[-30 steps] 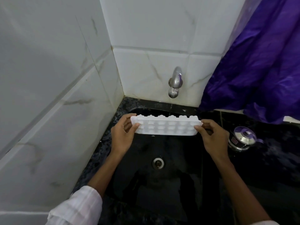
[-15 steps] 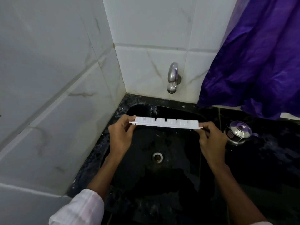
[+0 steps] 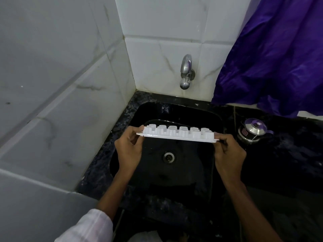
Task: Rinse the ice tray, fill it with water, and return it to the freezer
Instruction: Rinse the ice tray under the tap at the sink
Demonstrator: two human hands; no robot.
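A white plastic ice tray (image 3: 176, 133) hangs over the black sink (image 3: 174, 110), turned upside down so the bumps of its cells face up. My left hand (image 3: 128, 151) pinches its left end and my right hand (image 3: 229, 154) pinches its right end. The steel tap (image 3: 185, 71) juts from the tiled wall behind the sink; no water runs from it. The drain (image 3: 168, 157) shows below the tray.
White tiled walls close in the left and back. A purple cloth (image 3: 272, 55) hangs at the upper right. A small steel pot with a lid (image 3: 253, 131) stands on the black counter (image 3: 288, 154) right of the sink.
The tray has been rotated from facing me, through edge-on, to upside down with the cell bottoms up. Both hands kept hold of its ends.
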